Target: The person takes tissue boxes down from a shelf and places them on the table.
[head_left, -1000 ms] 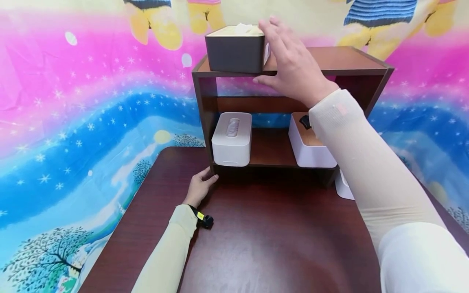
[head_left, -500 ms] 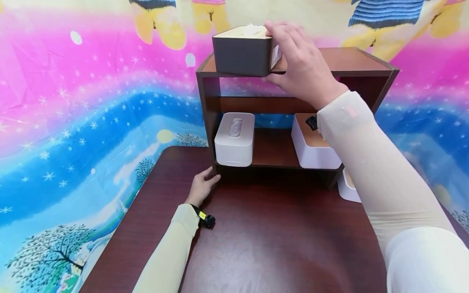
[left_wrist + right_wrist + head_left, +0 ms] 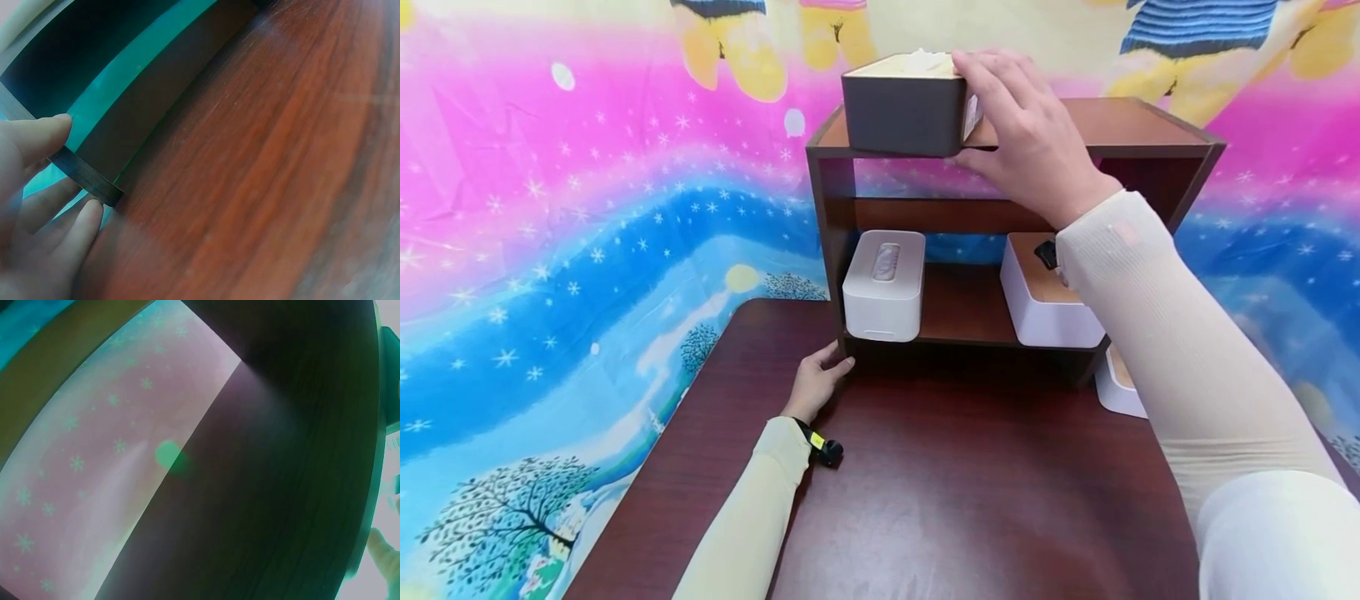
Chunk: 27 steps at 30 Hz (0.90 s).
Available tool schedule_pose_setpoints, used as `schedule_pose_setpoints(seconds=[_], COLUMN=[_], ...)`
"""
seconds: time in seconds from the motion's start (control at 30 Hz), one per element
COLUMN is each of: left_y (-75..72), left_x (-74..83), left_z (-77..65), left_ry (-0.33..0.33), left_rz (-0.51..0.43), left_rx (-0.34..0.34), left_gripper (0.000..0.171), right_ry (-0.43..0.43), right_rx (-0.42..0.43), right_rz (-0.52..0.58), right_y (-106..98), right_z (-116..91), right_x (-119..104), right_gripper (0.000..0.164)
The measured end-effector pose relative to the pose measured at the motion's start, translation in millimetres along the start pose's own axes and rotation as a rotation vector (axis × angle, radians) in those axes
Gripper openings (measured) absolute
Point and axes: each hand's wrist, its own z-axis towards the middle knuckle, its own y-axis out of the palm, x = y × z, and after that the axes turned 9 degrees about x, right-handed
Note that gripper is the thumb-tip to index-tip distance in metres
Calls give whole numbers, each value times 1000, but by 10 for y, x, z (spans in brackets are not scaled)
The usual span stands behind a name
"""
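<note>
A dark grey tissue box (image 3: 906, 117) with a pale lid and a tissue poking out stands on the top board of a brown wooden shelf (image 3: 1097, 121), near its left end. My right hand (image 3: 1033, 133) grips the box at its right side, fingers over the upper edge and thumb low by the front corner. In the right wrist view only a thumb (image 3: 382, 550) shows past the board. Down at the table, my left hand (image 3: 815, 385) holds the foot of the shelf's left side panel (image 3: 87, 175), fingers on both sides of it in the left wrist view.
On the shelf's lower board stand a white tissue box (image 3: 883, 287) at the left and a white box with a wood-look lid (image 3: 1052, 321) at the right. Another white box (image 3: 1120, 387) is partly hidden behind my right arm. The brown table (image 3: 925, 500) spreads in front.
My right hand has closed in on the dark grey tissue box, which has shifted slightly to the right on the shelf. The left hand stays at the panel foot. The head view has turned slightly.
</note>
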Motion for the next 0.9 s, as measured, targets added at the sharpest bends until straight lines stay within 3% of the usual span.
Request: schedule_pose_setpoints(seconds=[0.33, 0.63, 0.9], left_y=[-14, -11, -1], left_x=[-4, 9, 13], left_z=[-12, -16, -24], left_ry=[27, 25, 33], left_rz=[4, 7, 11], left_rx=[-25, 2, 2], left_gripper=[51, 49, 50], right_ry=[34, 20, -61], right_rx=[-17, -49, 6], right_rz=[-7, 36, 47], right_y=[-7, -38, -78], right_z=[-22, 9, 9], right_x=[64, 35, -22], right_gripper=[73, 66, 66])
